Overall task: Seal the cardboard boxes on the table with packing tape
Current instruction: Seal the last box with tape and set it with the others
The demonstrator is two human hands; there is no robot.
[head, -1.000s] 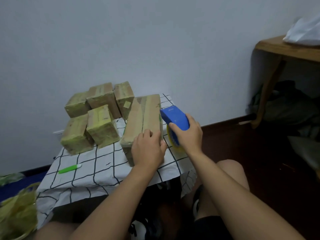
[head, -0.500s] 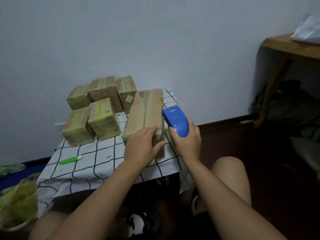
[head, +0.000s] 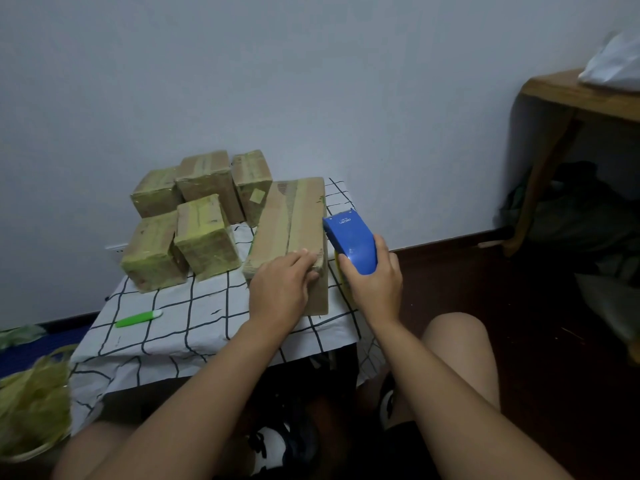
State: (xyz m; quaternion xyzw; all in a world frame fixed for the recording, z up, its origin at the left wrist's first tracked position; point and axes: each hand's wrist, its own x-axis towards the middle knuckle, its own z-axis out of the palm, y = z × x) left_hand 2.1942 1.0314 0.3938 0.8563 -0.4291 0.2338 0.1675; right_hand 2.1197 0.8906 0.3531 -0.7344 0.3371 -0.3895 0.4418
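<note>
Long brown cardboard box [head: 294, 220] pressed under flat left hand [head: 280, 289], blue plastic tape dispenser [head: 351, 242] gripped by right hand [head: 375, 284] just beside the box's right edge

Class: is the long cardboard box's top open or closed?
Closed. The long box has flat top flaps with tape along the seam; the left hand rests on its near end.

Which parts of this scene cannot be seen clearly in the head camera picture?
- Tape roll: mostly hidden under the blue dispenser and right hand.
- Long box: its near end is partly covered by the left hand.
- Dispenser print: too small to read.
- Yellow-green bundle: cut by the left edge.
</note>
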